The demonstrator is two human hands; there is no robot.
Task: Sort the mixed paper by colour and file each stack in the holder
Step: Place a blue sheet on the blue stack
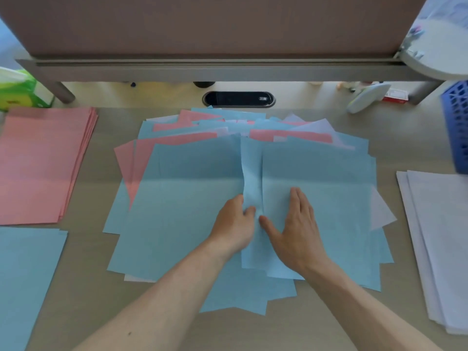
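While the mixed pile (177,211) lies fanned out at the middle of the surface (86,274), we have both hands on top of it, close together. Our left hand (235,224) has its fingers curled and pinches the edge of a blue sheet (252,183), which buckles up into a narrow ridge running away from us. Our right hand (296,231) lies flat just beside it, fingers straight and together, pressing down on the blue paper to the right of that ridge, with the thumb reaching toward the left hand's fingertips. The top of the pile is nearly all blue. Pink sheets show at its left edge and along the far side, and a few white corners poke out at the far side and the right.

Around the pile we see three sorted lots, each apart from it. A pink stack (43,163) sits at the left, a blue stack (25,274) lies nearer us below it, and a white stack (435,249) lies at the right. The holder (455,138), a blue lattice one, stands at the far right edge, beyond the white stack and partly cut off by the frame.

Farther back, a green tissue pack (17,92) sits at the left. A dark oval cable port (238,99) is set into the surface under a raised shelf (202,69). A white gadget (367,97) lies beside a red-and-white box (396,96) at the right.
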